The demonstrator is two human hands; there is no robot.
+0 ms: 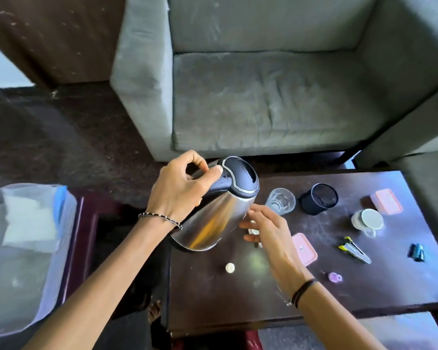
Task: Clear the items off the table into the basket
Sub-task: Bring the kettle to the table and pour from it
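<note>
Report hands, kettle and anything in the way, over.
Left hand grips kettle handle, kettle tilted. Right hand open beside its body. Glass just beyond right hand; basket to left.

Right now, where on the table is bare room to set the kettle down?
Near edge of the table, this side of the white cap and purple piece, is bare. Crowded beyond: glass, mesh cup, pink lid, jar, clippers.

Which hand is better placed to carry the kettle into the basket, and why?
The left hand: it grips the kettle by its black handle, and the basket sits on that side. The right hand is open beside the kettle's body.
</note>
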